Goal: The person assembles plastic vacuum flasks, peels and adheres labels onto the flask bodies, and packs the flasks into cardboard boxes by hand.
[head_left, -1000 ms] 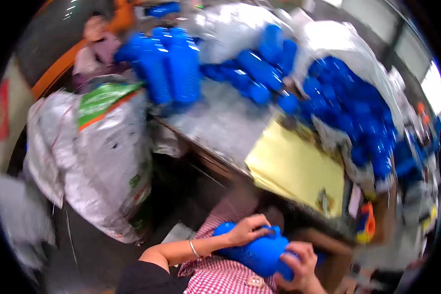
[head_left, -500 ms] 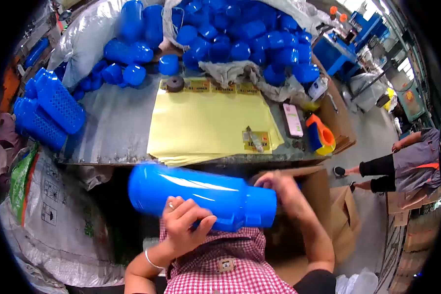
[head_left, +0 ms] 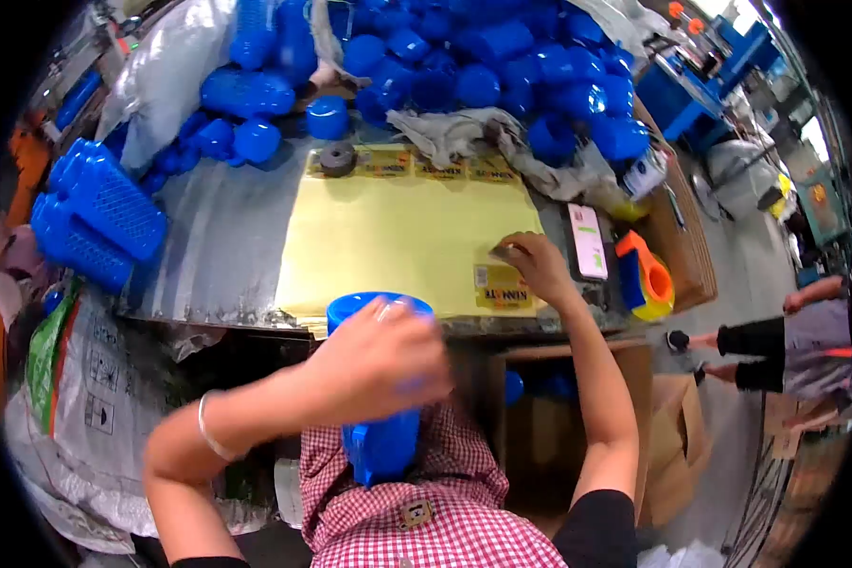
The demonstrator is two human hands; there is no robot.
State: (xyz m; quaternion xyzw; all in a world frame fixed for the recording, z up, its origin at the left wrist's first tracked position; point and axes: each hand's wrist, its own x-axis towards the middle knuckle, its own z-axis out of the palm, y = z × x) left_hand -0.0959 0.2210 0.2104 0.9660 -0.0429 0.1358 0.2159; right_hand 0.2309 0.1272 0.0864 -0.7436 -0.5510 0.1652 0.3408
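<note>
A blue plastic flask shell stands roughly upright at my lap, its round end towards the table edge. Across its middle lies my left hand, blurred, with fingers curled on the shell and hiding much of it. Over the yellow sheets on the table is my right hand, its fingertips pinching a small grey metal tool, mostly covered. Just below these fingers, a printed yellow label lies on the sheets.
Blue plastic parts are heaped at the back. Blue perforated baskets sit at left. A phone and an orange tape dispenser lie at right. Below stands a cardboard box; another person is at far right.
The blue flask shell has swung from lying sideways to upright. My right hand has left its narrow end, reached over the sheets and picked up the small metal tool from the label.
</note>
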